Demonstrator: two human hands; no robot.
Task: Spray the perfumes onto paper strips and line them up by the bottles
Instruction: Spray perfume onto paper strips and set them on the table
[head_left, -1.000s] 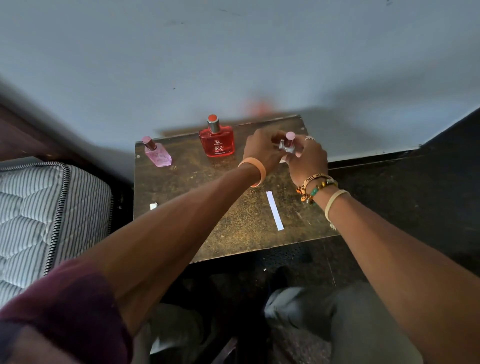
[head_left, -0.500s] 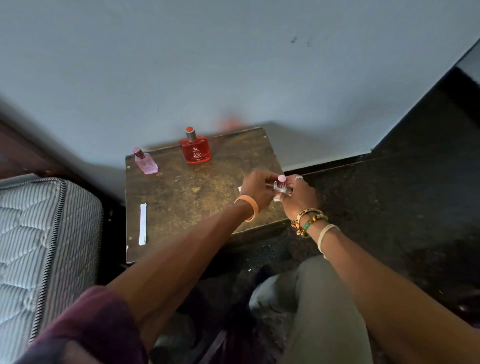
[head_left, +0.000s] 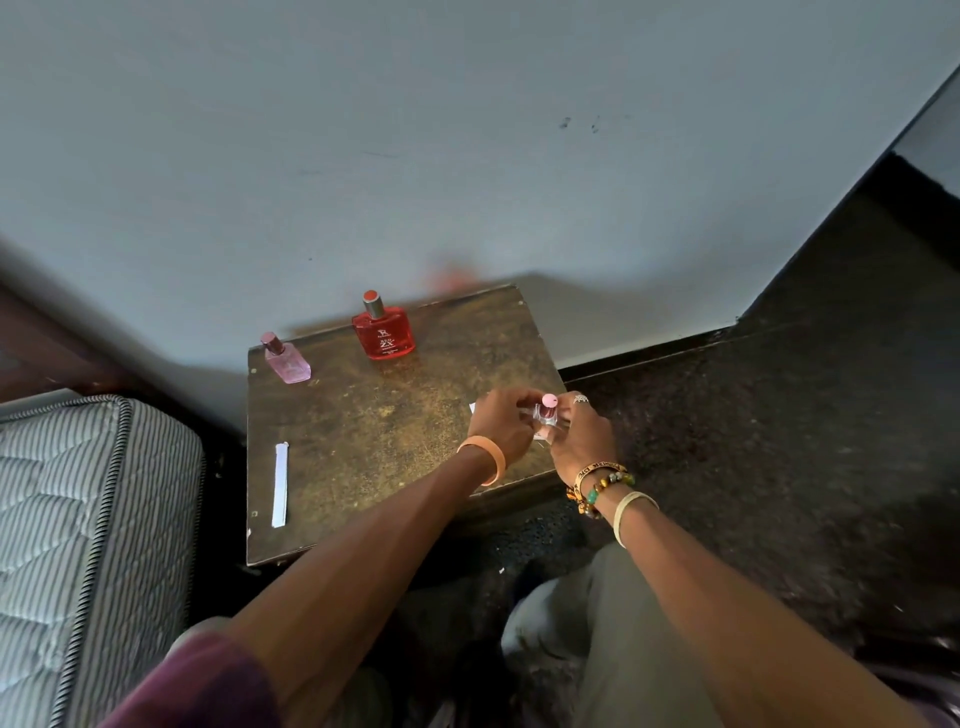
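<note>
Three bottles in play. Table (head_left: 363, 447) against wall (head_left: 467, 156). My left hand (head_left: 501, 423) and right hand (head_left: 584, 441) both curled round small pink-capped bottle (head_left: 548, 413) at table's right edge. Red bottle (head_left: 384, 335), pink bottle (head_left: 289, 362) upright at back. Paper strip (head_left: 280, 483) lies front-left, well apart. Risk: grip slips so near edge, bottle drops to floor (head_left: 779, 441); nozzle facing unclear, spray may miss.

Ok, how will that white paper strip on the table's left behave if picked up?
The paper strip looks thin and narrow, so it probably flops and weighs little. Lying flat on the table, it may resist pinching.
</note>
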